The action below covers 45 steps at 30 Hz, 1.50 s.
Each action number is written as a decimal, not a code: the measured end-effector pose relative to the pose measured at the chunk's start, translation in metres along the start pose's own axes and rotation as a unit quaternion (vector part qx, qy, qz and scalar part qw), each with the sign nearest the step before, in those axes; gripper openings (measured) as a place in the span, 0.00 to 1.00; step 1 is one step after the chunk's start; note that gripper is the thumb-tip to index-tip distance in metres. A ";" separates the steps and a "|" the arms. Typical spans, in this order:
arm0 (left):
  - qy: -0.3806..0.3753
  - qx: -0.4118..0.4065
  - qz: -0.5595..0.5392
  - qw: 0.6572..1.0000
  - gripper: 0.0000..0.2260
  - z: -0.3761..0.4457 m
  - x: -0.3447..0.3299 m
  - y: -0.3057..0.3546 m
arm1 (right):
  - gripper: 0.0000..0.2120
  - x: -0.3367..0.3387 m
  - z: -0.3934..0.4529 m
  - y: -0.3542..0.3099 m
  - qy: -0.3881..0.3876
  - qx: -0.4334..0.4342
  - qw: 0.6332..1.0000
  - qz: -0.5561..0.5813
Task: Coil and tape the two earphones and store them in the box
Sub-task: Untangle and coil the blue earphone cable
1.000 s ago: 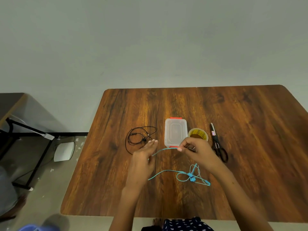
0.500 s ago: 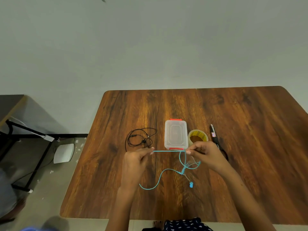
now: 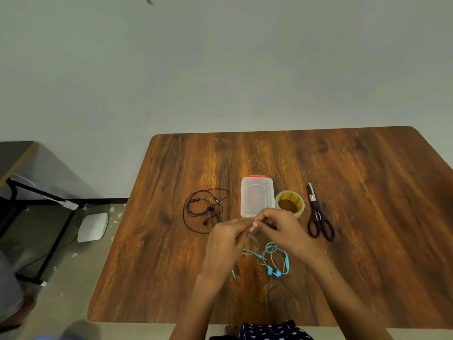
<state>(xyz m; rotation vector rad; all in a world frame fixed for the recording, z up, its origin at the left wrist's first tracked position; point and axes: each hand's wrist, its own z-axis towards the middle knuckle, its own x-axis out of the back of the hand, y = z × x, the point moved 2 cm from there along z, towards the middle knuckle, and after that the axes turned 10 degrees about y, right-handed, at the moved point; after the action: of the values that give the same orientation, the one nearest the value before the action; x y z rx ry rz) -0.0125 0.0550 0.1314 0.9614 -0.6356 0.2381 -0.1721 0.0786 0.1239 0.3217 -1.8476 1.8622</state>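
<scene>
Blue earphone cord between both hands' pinch

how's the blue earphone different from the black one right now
The blue earphone is held at its cable by both the left hand and the right hand; the black earphone lies untouched on the table. Blue sits nearer the person, black further left. Neither is taped or boxed.
</scene>
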 end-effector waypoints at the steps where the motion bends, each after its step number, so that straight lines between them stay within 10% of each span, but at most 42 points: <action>1: 0.007 0.003 -0.009 1.000 0.11 0.001 0.001 0.000 | 0.03 -0.002 0.001 -0.001 0.002 0.000 1.000 0.002; 12: 0.121 0.057 0.055 0.989 0.11 -0.002 0.045 -0.046 | 0.02 0.047 -0.006 0.041 0.069 -0.051 0.996 0.002; 25: -0.004 0.049 -0.039 0.998 0.16 -0.003 0.005 -0.019 | 0.02 0.015 -0.001 0.013 0.010 -0.001 1.000 -0.005; 45: 0.069 0.072 0.034 0.994 0.16 -0.007 0.030 -0.053 | 0.04 0.027 -0.003 0.034 0.055 -0.044 0.997 0.017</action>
<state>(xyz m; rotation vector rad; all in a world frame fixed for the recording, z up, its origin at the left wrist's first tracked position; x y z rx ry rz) 0.0386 0.0280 0.1101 1.0537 -0.5288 0.4116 -0.2111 0.0879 0.1079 0.1548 -1.8649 1.7779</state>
